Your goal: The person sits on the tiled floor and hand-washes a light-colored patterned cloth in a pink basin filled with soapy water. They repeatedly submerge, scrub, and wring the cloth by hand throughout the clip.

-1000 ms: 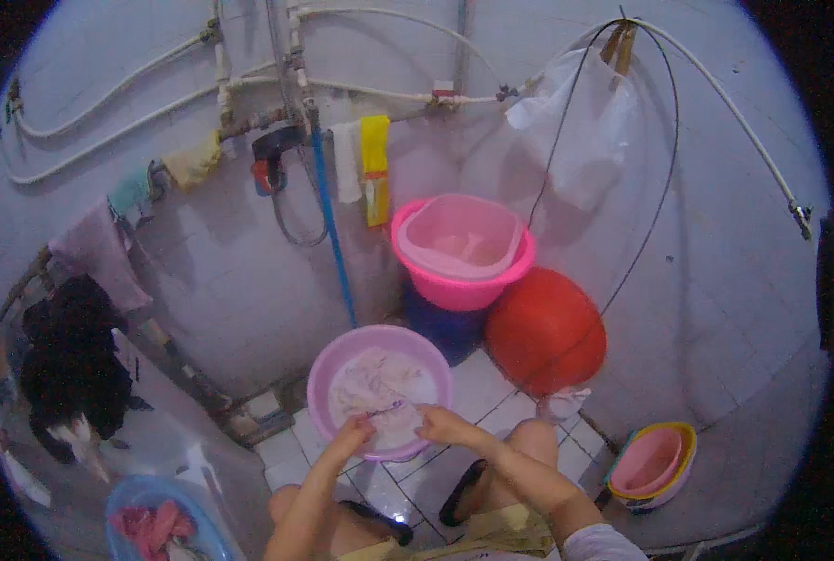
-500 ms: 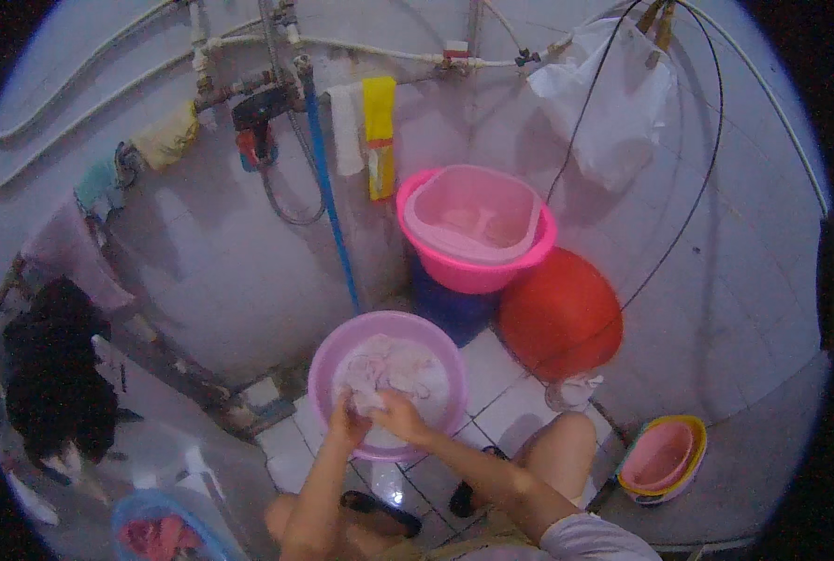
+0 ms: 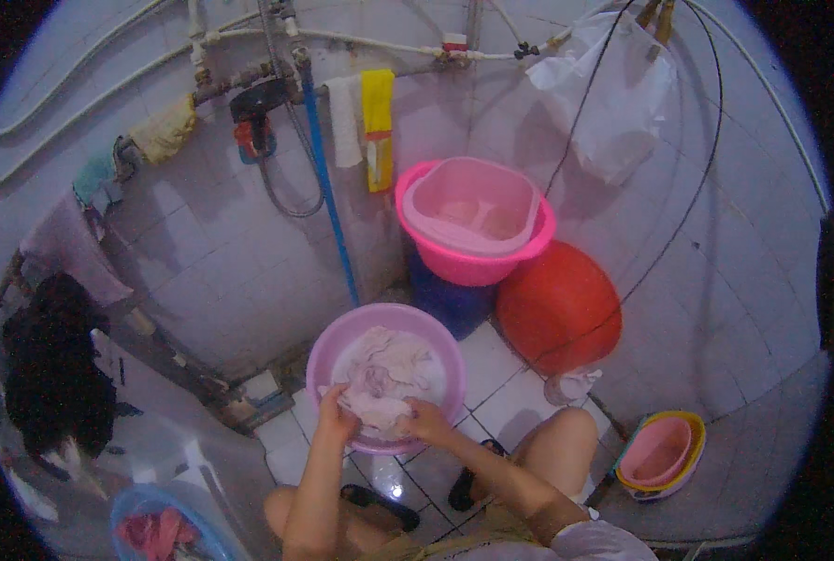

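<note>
A pale pink wet cloth [image 3: 380, 404] is stretched between my two hands, over the near part of a lilac basin [image 3: 322, 351] on the tiled floor. Its left edge is gripped by my left hand [image 3: 338, 414], at the basin's near left rim. My right hand [image 3: 426, 423] pinches the other side near the right rim. More of the pale fabric lies bunched farther back in the basin, in whitish water; I cannot tell whether it is one piece with the part I hold.
Behind the basin, pink tubs [image 3: 473, 266] sit stacked on a dark blue bucket [image 3: 450, 304]. A red basin [image 3: 567, 309] leans at the wall. Small nested basins [image 3: 655, 453] stand at right. A blue tub [image 3: 169, 505] with reddish cloth is at lower left. A blue pipe [image 3: 328, 178] runs down the wall.
My hands were close together on bunched cloth in the basin. They have moved apart, the right one to the right, and the cloth is now spread between them.
</note>
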Action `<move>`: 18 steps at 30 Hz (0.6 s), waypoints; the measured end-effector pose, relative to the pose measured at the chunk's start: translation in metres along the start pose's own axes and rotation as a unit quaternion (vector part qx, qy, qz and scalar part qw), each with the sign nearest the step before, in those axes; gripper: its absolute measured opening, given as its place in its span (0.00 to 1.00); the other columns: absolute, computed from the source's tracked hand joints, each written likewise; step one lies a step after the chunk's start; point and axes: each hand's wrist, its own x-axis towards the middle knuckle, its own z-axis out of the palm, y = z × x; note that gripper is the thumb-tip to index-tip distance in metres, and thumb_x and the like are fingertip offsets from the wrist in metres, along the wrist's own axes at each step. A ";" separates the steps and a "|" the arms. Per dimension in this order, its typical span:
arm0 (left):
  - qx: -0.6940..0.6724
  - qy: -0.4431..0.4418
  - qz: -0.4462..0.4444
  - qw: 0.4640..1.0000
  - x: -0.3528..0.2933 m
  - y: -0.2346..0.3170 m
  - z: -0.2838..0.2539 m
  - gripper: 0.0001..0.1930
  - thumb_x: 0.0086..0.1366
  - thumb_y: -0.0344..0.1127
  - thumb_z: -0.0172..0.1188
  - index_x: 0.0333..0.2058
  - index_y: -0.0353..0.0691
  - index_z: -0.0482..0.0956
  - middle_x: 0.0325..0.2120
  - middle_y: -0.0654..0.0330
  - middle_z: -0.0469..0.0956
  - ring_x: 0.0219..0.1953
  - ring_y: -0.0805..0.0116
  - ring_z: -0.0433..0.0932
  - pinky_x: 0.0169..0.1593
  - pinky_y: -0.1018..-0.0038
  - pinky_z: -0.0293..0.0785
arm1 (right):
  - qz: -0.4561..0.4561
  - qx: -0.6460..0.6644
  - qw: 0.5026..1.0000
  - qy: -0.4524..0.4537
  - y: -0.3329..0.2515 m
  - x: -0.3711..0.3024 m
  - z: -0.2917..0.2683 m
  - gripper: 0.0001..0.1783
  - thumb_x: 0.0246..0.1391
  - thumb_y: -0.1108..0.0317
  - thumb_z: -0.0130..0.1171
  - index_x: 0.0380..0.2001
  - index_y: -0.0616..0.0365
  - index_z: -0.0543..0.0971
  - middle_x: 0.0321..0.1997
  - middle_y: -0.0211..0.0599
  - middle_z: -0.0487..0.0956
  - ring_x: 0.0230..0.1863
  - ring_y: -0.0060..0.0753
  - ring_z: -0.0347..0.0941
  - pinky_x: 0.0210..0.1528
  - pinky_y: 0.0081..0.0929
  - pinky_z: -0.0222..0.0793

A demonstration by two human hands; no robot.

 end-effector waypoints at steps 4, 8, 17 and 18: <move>-0.081 -0.072 0.091 0.990 0.015 -0.011 -0.022 0.23 0.53 0.40 0.54 0.47 0.34 0.68 0.46 0.53 0.70 0.49 0.55 0.68 0.56 0.58 0.61 | 0.101 -0.022 0.993 0.063 0.021 0.000 -0.016 0.29 0.43 0.58 0.59 0.48 0.63 0.70 0.38 0.45 0.77 0.38 0.39 0.74 0.42 0.32 0.69; -0.161 -0.182 0.098 0.965 0.019 -0.018 -0.030 0.26 0.55 0.42 0.52 0.50 0.34 0.66 0.50 0.53 0.68 0.54 0.54 0.64 0.61 0.59 0.53 | 0.002 -0.100 0.995 0.032 0.035 0.011 -0.023 0.33 0.41 0.58 0.61 0.50 0.64 0.67 0.46 0.50 0.73 0.46 0.39 0.71 0.46 0.32 0.67; -0.181 -0.165 0.049 0.968 -0.004 -0.039 -0.011 0.28 0.56 0.43 0.50 0.54 0.35 0.62 0.54 0.53 0.65 0.57 0.55 0.61 0.62 0.58 0.50 | -0.068 -0.122 0.990 0.012 -0.005 0.015 0.014 0.33 0.38 0.57 0.66 0.46 0.64 0.69 0.47 0.51 0.72 0.51 0.47 0.67 0.50 0.36 0.63; -0.183 -0.166 0.046 0.968 -0.001 -0.038 -0.015 0.27 0.56 0.42 0.50 0.53 0.35 0.62 0.54 0.53 0.65 0.57 0.55 0.61 0.62 0.58 0.50 | -0.056 -0.119 0.991 0.004 -0.007 0.015 0.014 0.32 0.39 0.57 0.66 0.45 0.64 0.69 0.46 0.52 0.72 0.51 0.48 0.67 0.51 0.37 0.62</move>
